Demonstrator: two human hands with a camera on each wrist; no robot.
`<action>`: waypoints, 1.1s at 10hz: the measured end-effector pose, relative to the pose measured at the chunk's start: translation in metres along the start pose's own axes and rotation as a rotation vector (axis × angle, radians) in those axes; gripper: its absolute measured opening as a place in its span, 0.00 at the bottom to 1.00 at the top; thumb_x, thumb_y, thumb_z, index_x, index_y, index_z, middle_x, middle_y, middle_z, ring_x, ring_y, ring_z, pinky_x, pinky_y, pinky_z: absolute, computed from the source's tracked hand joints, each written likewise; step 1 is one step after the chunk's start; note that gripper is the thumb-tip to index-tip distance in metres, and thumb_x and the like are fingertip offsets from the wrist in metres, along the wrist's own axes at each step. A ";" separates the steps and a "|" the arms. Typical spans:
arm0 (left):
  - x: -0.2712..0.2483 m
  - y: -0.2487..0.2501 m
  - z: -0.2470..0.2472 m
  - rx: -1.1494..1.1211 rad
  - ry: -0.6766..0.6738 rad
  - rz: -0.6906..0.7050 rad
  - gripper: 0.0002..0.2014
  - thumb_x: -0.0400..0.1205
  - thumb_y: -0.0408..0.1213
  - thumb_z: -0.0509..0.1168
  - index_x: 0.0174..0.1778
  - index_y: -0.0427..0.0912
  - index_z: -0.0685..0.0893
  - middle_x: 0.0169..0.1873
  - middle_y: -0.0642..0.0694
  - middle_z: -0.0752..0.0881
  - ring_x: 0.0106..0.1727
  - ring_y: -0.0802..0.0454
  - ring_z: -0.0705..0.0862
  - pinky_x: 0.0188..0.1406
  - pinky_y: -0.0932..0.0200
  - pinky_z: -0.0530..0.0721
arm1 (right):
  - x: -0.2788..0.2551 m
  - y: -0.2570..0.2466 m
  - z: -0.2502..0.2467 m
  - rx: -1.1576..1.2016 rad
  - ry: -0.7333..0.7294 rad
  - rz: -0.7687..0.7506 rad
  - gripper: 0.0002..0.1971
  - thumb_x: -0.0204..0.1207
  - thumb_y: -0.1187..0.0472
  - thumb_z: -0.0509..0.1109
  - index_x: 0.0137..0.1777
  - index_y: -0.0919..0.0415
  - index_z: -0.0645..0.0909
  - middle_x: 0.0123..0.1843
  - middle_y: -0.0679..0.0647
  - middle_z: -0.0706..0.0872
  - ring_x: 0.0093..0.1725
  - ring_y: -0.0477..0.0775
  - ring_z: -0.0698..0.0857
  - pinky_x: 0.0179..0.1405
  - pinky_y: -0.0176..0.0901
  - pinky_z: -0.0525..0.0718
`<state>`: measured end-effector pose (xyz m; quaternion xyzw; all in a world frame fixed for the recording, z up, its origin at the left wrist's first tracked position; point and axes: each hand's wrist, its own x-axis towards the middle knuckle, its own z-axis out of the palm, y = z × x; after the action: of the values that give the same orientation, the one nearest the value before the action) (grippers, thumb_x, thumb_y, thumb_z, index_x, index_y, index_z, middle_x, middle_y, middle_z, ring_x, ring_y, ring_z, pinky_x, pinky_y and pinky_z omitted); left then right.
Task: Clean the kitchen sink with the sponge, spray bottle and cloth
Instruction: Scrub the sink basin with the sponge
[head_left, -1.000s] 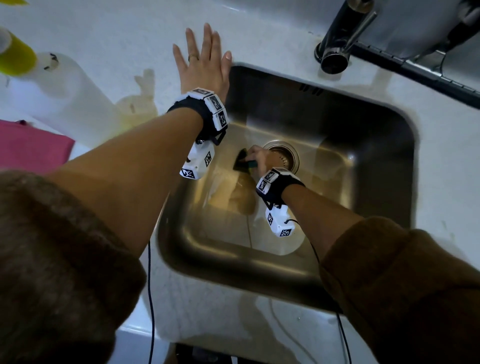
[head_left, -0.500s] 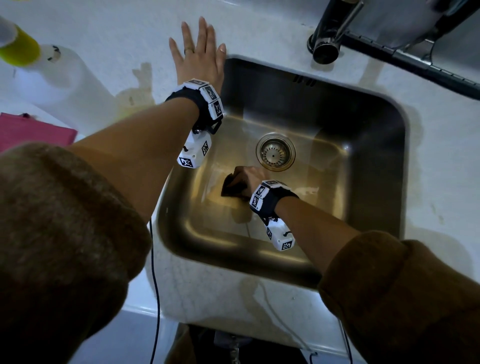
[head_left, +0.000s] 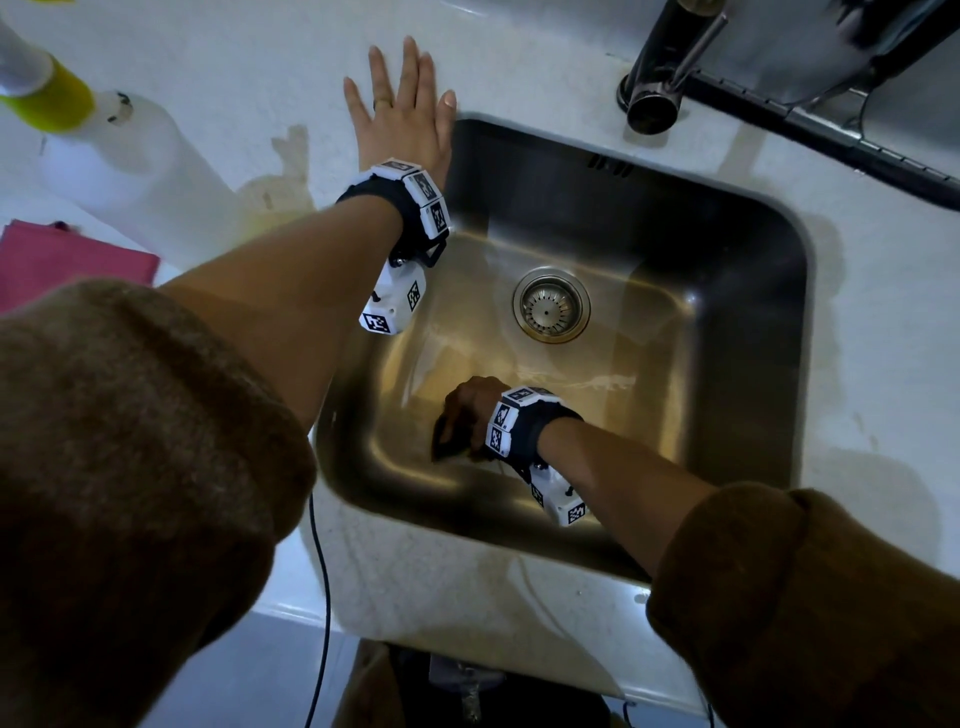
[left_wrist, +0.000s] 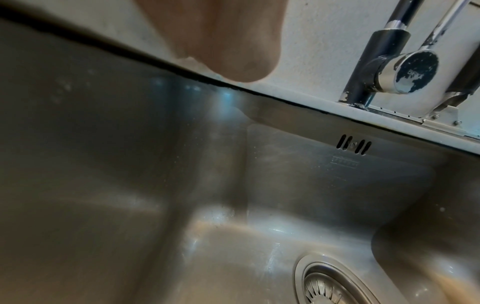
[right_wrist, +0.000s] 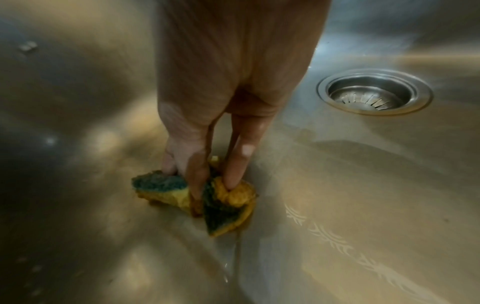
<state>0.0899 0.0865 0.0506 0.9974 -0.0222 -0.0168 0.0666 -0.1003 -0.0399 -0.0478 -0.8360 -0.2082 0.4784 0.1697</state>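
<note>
The pale desk (head_left: 519, 62) fills the head view around the steel sink (head_left: 753, 291), which takes up the centre right of the frame. A dark tap (head_left: 654, 98) stands at the upper right. At the upper left stands a white spray bottle (head_left: 130, 161) with a yellow-green collar, and below it at the left edge lies a pink cloth (head_left: 67, 260). The left hand (head_left: 400, 119) lies flat on the desk at the sink's upper left corner, fingers straight and spread, as it did a second ago. The right hand (head_left: 475, 402) has slid from beside the drain (head_left: 551, 305) down toward the lower left of the basin; its grip is clamped on a crumpled yellow and green sponge (right_wrist: 205, 197), fingers (right_wrist: 236, 164) pressing it against the sink floor.
</note>
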 end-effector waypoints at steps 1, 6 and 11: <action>-0.001 0.000 -0.001 0.001 0.001 0.000 0.27 0.88 0.49 0.35 0.84 0.44 0.46 0.84 0.48 0.44 0.84 0.39 0.43 0.81 0.34 0.43 | -0.015 -0.019 0.009 0.054 -0.103 0.000 0.13 0.69 0.64 0.73 0.53 0.54 0.89 0.56 0.56 0.88 0.50 0.61 0.87 0.52 0.52 0.88; 0.002 0.000 0.000 -0.009 0.001 -0.003 0.28 0.88 0.50 0.34 0.84 0.44 0.45 0.84 0.48 0.43 0.84 0.40 0.42 0.81 0.34 0.43 | 0.016 0.028 -0.064 0.241 0.116 0.077 0.17 0.66 0.67 0.77 0.56 0.55 0.87 0.50 0.48 0.87 0.42 0.47 0.85 0.42 0.39 0.85; 0.000 0.001 0.003 0.006 0.047 -0.012 0.27 0.88 0.49 0.35 0.84 0.44 0.45 0.84 0.47 0.44 0.84 0.40 0.42 0.82 0.35 0.44 | 0.066 0.045 -0.121 0.090 0.716 0.355 0.19 0.74 0.66 0.69 0.66 0.61 0.78 0.65 0.60 0.80 0.66 0.60 0.79 0.62 0.43 0.76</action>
<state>0.0900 0.0851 0.0475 0.9978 -0.0149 0.0065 0.0640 0.0437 -0.0554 -0.0587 -0.9646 0.0330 0.1872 0.1825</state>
